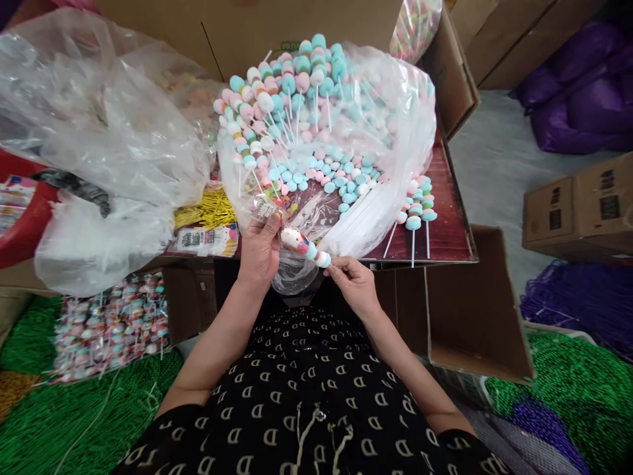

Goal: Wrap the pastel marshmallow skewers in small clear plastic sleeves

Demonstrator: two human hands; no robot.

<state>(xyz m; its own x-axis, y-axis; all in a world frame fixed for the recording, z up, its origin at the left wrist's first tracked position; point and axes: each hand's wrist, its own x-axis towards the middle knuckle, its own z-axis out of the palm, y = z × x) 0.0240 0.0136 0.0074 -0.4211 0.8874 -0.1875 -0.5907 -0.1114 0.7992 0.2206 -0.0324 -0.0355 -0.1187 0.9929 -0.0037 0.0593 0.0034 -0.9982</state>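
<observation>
Marshmallow skewer (pixel 302 243) sits at 12 o'clock, right fingers (pixel 340 266) pinching its end and left fingers (pixel 270 227) pinching a clear plastic sleeve (pixel 264 208), with a wrapped pile (pixel 111 326) at 8 o'clock and a big unwrapped heap (pixel 316 99) left at 12.

The camera rides on the person's head and looks forward and down from above the chest, taking in a wide stretch of the room. The table (pixel 435 224) sits in the upper middle of the frame, close to the lens. The person's black patterned top (pixel 306 389) fills the bottom of the frame, nearer than the table. The left hand (pixel 260 254) and right hand (pixel 353 287) appear just in front of the table's near edge. A cardboard box (pixel 578 204) shows farther off, to the right of the table.
</observation>
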